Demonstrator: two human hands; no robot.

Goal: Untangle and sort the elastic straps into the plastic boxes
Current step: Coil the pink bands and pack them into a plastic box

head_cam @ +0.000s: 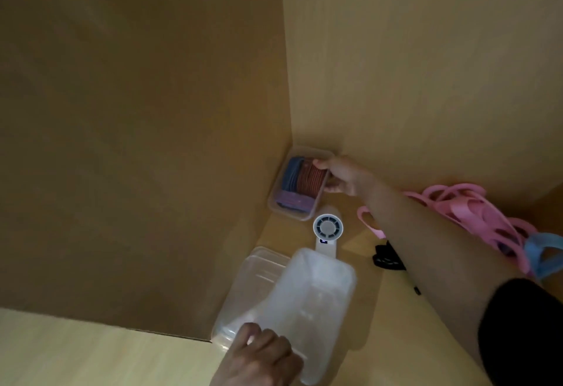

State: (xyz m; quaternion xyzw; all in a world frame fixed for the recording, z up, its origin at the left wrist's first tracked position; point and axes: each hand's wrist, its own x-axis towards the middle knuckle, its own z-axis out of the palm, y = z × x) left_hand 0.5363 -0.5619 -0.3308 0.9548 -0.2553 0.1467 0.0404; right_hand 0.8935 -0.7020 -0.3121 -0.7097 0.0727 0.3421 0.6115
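Note:
A small clear plastic box point(278, 199) stands in the far corner of the wooden surface and holds rolled straps in blue, red-brown and purple. My right hand point(342, 173) reaches out and grips this box at its right rim, thumb over the edge near the red-brown roll point(309, 178). My left hand point(259, 355) holds the near rim of a larger empty translucent box point(316, 303), which looks tilted. A tangled heap of pink elastic straps point(475, 215) lies at the right, with a blue strap point(545, 251) at its near end.
A clear lid or second box point(256, 270) lies under the large one. A small white handheld fan point(327, 231) lies between the two boxes. A black strap or clip point(385, 259) rests by my right forearm. Wooden walls close in at the left and behind.

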